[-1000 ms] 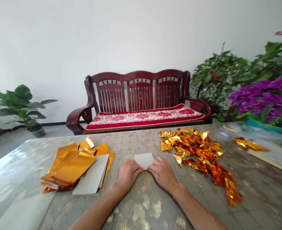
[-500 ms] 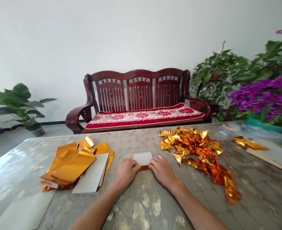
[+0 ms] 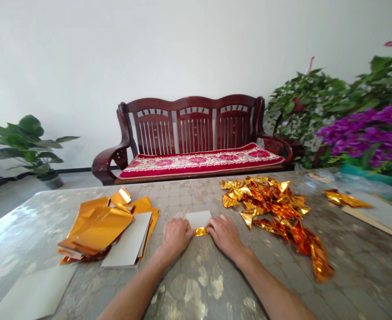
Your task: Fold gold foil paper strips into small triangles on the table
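A small sheet of gold foil paper [image 3: 198, 218] lies on the table with its white side up. Its near edge is turned up into a narrow band that shows shiny gold. My left hand [image 3: 178, 234] pinches the left end of that band. At the right end my right hand [image 3: 223, 232] grips the same band, fingers closed. Both thumbs and fingertips partly cover the fold. To the left lies a loose stack of gold sheets [image 3: 99, 226]. Over on the right is a heap of folded gold foil pieces [image 3: 269, 200].
A pale sheet [image 3: 32, 293] rests at the table's [image 3: 196, 284] near left. Purple flowers [image 3: 369, 133], clear plastic and a pale board [image 3: 382, 215] occupy the right side. Beyond the table stands a wooden bench [image 3: 192, 129] with a red cushion. A potted plant [image 3: 32, 146] is at left.
The folded band at the paper's near edge now catches the light as bright gold, where it looked dark orange. Both hands remain in nearly the same place.
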Motion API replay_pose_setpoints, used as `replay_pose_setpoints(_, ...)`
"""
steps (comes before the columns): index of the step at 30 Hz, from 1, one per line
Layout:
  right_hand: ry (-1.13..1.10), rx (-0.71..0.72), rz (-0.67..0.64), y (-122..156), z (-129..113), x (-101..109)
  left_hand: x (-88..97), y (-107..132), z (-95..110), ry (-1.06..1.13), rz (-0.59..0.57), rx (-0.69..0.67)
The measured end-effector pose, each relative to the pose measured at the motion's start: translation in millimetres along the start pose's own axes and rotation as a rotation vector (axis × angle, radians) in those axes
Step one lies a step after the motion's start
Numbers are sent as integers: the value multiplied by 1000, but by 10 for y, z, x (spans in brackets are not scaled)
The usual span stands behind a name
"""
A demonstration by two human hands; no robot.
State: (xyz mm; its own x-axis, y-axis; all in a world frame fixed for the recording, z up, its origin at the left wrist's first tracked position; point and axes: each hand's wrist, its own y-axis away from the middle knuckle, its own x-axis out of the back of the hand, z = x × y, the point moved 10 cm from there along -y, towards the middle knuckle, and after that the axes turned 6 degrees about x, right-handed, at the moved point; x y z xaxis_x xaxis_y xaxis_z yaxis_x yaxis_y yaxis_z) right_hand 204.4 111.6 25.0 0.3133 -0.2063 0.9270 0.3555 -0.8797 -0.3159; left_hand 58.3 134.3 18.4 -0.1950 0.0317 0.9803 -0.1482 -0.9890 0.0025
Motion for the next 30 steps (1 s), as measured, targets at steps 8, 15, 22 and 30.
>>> replay_pose_setpoints(8,11,-35,9,13,33,-10,12,33,-21,7,54,-13)
replay_pose_setpoints(15,94,-90,38,50,34,19,28,203,277,43,166,-260)
replay_pose_setpoints(22,115,-109,56,59,-17,-29,-228,332,551,-138,79,-410)
replay_pose_setpoints(30,116,-130,63,30,-8,-89,-276,425,570,-180,80,-414)
